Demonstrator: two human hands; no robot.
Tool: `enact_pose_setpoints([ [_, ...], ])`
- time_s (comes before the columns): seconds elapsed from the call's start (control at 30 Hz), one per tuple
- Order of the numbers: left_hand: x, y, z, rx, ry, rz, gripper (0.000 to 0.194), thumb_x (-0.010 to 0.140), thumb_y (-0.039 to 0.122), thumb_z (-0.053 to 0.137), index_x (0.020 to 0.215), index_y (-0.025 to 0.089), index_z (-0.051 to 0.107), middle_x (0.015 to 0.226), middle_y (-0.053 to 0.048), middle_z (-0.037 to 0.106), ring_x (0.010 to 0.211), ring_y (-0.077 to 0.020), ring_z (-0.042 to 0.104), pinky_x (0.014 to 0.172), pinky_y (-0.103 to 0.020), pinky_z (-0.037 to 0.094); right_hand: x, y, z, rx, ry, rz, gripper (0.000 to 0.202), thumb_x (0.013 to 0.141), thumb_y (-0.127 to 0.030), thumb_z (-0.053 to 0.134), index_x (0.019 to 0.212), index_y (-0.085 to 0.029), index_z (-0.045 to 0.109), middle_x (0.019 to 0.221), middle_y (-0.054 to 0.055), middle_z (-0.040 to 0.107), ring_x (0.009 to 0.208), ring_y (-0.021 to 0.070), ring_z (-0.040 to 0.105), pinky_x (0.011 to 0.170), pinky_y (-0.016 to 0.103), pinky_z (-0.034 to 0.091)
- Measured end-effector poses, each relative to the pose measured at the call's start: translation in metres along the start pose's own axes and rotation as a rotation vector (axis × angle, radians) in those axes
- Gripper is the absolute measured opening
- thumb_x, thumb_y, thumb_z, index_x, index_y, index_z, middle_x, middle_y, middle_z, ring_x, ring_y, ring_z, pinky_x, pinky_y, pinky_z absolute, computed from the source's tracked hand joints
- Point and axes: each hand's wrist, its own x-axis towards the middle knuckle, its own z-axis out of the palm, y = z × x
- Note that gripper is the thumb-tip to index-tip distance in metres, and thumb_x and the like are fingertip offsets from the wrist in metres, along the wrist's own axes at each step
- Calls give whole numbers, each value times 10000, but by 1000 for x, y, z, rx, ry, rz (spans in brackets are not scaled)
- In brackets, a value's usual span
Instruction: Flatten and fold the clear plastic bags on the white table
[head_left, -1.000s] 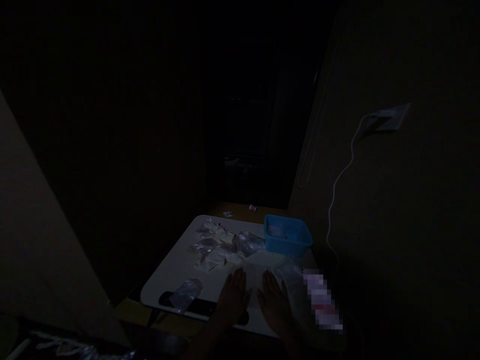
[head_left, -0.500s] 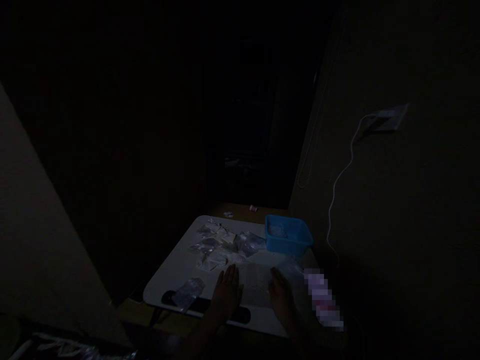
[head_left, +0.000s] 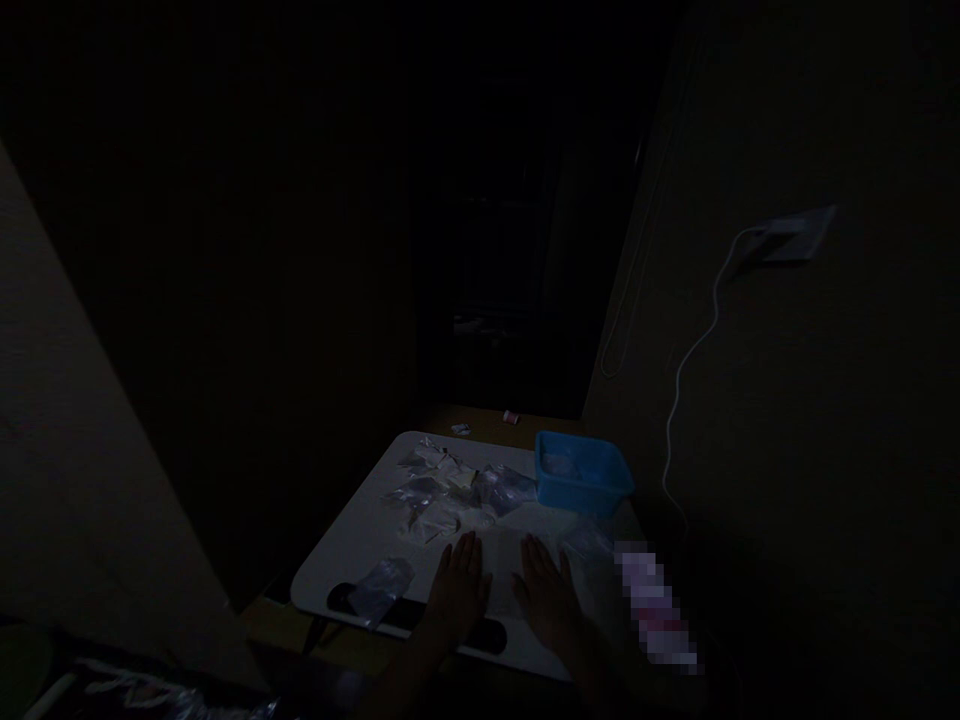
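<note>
Both hands lie flat on a clear plastic bag (head_left: 501, 572) spread on the white folding table (head_left: 349, 540). My left hand (head_left: 459, 580) presses on its left side, fingers stretched out. On its right side rests my right hand (head_left: 546, 588), palm down with the fingers extended. Dim light hides the bag's exact outline. Beyond my left hand lies a pile of crumpled clear plastic bags (head_left: 442, 490), some with pale pieces among them. Another clear bag (head_left: 382, 588) lies by the table's near left edge, and a further one (head_left: 589, 538) sits right of my right hand.
A blue plastic basket (head_left: 585, 490) with some clear plastic inside stands at the table's far right corner. A white cable (head_left: 679, 385) hangs from a wall socket (head_left: 795, 238) on the right. Small scraps (head_left: 511, 417) lie on the floor behind the table.
My right hand has moved left and flattened onto the bag, with its fingers now spread. My left hand stays nearly in place. The view has shifted slightly.
</note>
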Motion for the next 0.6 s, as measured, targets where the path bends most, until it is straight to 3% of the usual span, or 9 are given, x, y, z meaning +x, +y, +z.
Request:
enact_pose_setpoints([
  [0.17, -1, 1, 0, -19, 2, -3, 480, 864, 345, 254, 1227, 77, 416, 1285, -147, 388, 1194, -250, 341, 950, -406, 301, -5, 17, 4, -62, 52, 88, 525, 862, -419, 185, 1289, -141, 309, 1351, 89, 279, 1240, 222, 256, 997, 486, 135],
  [0.3, -1, -1, 3, -92, 8, -18, 470, 857, 354, 287, 1227, 94, 414, 1288, -142, 390, 1200, -252, 331, 955, -424, 303, -6, 19, 8, -78, 78, 66, 523, 865, -410, 178, 1286, -131, 315, 1349, 95, 278, 1240, 221, 258, 997, 475, 143],
  [0.47, 10, -5, -12, -297, 79, -126, 418, 872, 300, 268, 1180, 99, 466, 1237, -130, 464, 1174, -232, 376, 942, -393, 353, -6, 19, 8, -77, 92, 54, 527, 866, -411, 173, 1285, -126, 318, 1345, 88, 290, 1234, 224, 271, 993, 469, 161],
  [0.6, 26, 9, -22, -431, 63, 74, 384, 856, 202, 275, 1193, 146, 451, 1213, -95, 494, 1127, -194, 436, 955, -386, 351, -7, 19, 7, -72, 83, 65, 528, 864, -413, 178, 1285, -127, 321, 1346, 94, 284, 1236, 227, 267, 991, 472, 159],
])
